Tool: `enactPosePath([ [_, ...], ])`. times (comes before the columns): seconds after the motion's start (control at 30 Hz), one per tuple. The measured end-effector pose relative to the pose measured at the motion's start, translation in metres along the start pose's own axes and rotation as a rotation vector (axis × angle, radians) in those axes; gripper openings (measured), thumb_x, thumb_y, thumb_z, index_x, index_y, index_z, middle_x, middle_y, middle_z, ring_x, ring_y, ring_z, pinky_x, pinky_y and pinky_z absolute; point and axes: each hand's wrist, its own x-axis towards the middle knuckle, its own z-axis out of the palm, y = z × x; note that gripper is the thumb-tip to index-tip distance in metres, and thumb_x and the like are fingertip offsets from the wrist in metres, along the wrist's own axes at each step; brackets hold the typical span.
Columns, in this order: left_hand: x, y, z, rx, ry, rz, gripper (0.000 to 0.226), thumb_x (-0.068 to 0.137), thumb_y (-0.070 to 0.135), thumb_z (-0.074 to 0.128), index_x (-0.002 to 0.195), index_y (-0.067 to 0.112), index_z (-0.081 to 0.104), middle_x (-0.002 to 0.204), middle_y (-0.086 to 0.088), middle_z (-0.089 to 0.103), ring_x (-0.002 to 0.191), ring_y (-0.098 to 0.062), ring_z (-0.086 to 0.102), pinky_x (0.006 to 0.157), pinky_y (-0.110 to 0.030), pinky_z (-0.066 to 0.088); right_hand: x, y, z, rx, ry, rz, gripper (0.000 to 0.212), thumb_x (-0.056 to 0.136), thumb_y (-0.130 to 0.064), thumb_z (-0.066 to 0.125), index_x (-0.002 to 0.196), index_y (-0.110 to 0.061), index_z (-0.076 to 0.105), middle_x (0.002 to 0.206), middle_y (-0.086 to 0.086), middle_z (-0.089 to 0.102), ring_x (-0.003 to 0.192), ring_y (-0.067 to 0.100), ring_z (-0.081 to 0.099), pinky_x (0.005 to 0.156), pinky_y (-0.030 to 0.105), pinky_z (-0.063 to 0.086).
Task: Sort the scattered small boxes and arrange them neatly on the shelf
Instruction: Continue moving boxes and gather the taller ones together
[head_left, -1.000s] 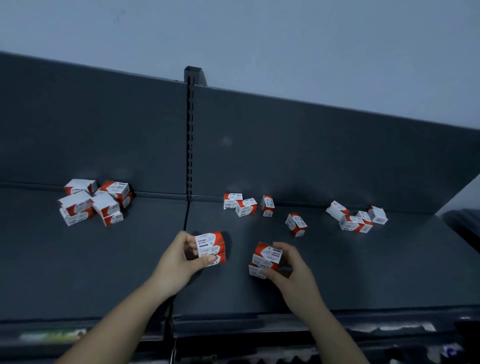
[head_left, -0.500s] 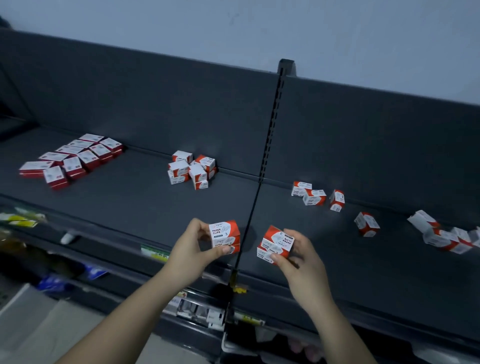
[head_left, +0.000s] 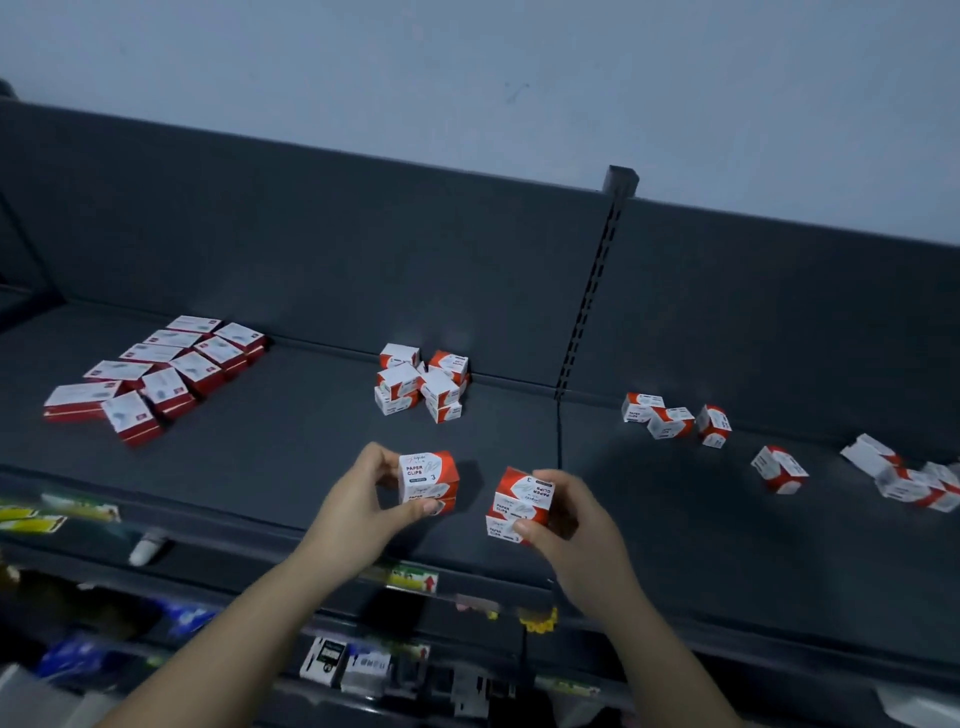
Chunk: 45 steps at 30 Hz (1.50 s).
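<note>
We see dark shelf (head_left: 260, 467): flat boxes (head_left: 156, 374) in rows left of frame, small-box heap (head_left: 421, 384) centre, loose small boxes (head_left: 670, 420) scattered right.

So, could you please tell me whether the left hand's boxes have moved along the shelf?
Yes, leftwards: the boxes held by the left hand were right of the shelf seam and are now left of it.

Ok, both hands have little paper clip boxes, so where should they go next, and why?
Probably forward, to set them beside the small-box pile at the back of the shelf. The left hand and the right hand each grip stacked paper clip boxes that look like that pile, unlike the flatter boxes further left.
</note>
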Motion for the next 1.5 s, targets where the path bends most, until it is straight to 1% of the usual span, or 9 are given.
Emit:
enactPosePath([
  [0.13, 0.031, -0.041, -0.035, 0.142, -0.070, 0.011, 0.042, 0.070, 0.031, 0.087, 0.092, 0.023, 0.052, 0.097, 0.017, 0.067, 0.093, 0.002, 0.061, 0.074, -0.022, 0.047, 0.023, -0.004, 0.064, -0.051, 0.037, 0.009, 0.045, 0.084, -0.013, 0.074, 0.115, -0.039, 0.055, 0.111, -0.014, 0.065, 0.100, 0.000, 0.062, 0.088, 0.024, 0.054],
  [0.3, 0.048, -0.074, -0.048, 0.146, -0.143, 0.004, 0.047, 0.069, 0.035, 0.087, 0.087, 0.018, 0.047, 0.088, 0.014, 0.067, 0.082, -0.001, 0.063, 0.061, -0.018, 0.042, 0.030, -0.007, 0.100, -0.110, 0.096, 0.025, 0.043, 0.084, -0.018, 0.076, 0.107, -0.045, 0.051, 0.108, -0.019, 0.063, 0.098, -0.008, 0.058, 0.080, 0.010, 0.045],
  [0.4, 0.061, -0.079, -0.047, 0.148, -0.152, 0.035, 0.049, 0.068, 0.036, 0.086, 0.083, 0.021, 0.042, 0.083, 0.014, 0.066, 0.078, -0.001, 0.060, 0.061, -0.023, 0.041, 0.037, -0.006, 0.103, -0.194, 0.127, 0.037, 0.046, 0.082, -0.030, 0.077, 0.121, -0.037, 0.053, 0.116, -0.016, 0.056, 0.105, -0.003, 0.056, 0.090, 0.016, 0.047],
  [0.5, 0.074, -0.083, -0.046, 0.137, -0.139, 0.050, 0.051, 0.066, 0.039, 0.087, 0.080, 0.023, 0.040, 0.080, 0.016, 0.066, 0.074, -0.001, 0.059, 0.067, -0.030, 0.045, 0.049, -0.009, 0.109, -0.278, 0.121, 0.039, 0.050, 0.084, -0.027, 0.076, 0.128, -0.030, 0.051, 0.119, -0.011, 0.057, 0.110, 0.004, 0.055, 0.098, 0.026, 0.047],
  [0.7, 0.113, -0.087, -0.050, 0.163, -0.141, 0.049, 0.053, 0.064, 0.048, 0.085, 0.076, 0.026, 0.039, 0.073, 0.015, 0.061, 0.069, -0.003, 0.055, 0.073, -0.036, 0.043, 0.093, -0.021, 0.128, -0.335, 0.103, 0.028, 0.047, 0.083, -0.028, 0.077, 0.124, -0.027, 0.054, 0.118, -0.007, 0.062, 0.109, 0.008, 0.058, 0.096, 0.030, 0.049],
  [0.83, 0.146, -0.091, -0.051, 0.117, -0.151, -0.008, 0.053, 0.062, 0.047, 0.087, 0.077, 0.023, 0.043, 0.074, 0.015, 0.064, 0.071, -0.009, 0.058, 0.069, -0.034, 0.043, 0.116, -0.022, 0.127, -0.292, 0.125, 0.048, 0.042, 0.081, -0.026, 0.079, 0.117, -0.028, 0.056, 0.115, -0.012, 0.065, 0.105, 0.002, 0.060, 0.095, 0.030, 0.050],
  [1.03, 0.165, -0.096, -0.041, 0.118, -0.079, 0.005, 0.051, 0.065, 0.052, 0.084, 0.079, 0.021, 0.046, 0.073, 0.012, 0.064, 0.073, -0.004, 0.058, 0.082, -0.035, 0.036, 0.140, -0.019, 0.127, -0.350, 0.134, 0.059, 0.049, 0.082, -0.030, 0.077, 0.125, -0.031, 0.053, 0.121, -0.010, 0.063, 0.110, 0.005, 0.058, 0.098, 0.030, 0.050],
  [1.2, 0.167, -0.097, -0.034, 0.149, 0.009, 0.075, 0.048, 0.068, 0.056, 0.080, 0.076, 0.025, 0.045, 0.070, 0.014, 0.062, 0.069, -0.001, 0.056, 0.081, -0.032, 0.035, 0.149, -0.008, 0.136, -0.339, 0.209, 0.070, 0.052, 0.084, -0.034, 0.075, 0.127, -0.040, 0.048, 0.122, -0.013, 0.060, 0.117, 0.008, 0.054, 0.099, 0.033, 0.048],
  [1.5, 0.166, -0.097, -0.033, 0.159, 0.009, 0.099, 0.047, 0.063, 0.058, 0.081, 0.087, 0.035, 0.049, 0.085, 0.024, 0.065, 0.081, 0.009, 0.056, 0.089, -0.031, 0.032, 0.146, -0.001, 0.138, -0.386, 0.236, 0.049, 0.061, 0.086, -0.045, 0.068, 0.137, -0.045, 0.036, 0.127, -0.018, 0.058, 0.113, 0.008, 0.048, 0.088, 0.028, 0.046],
])
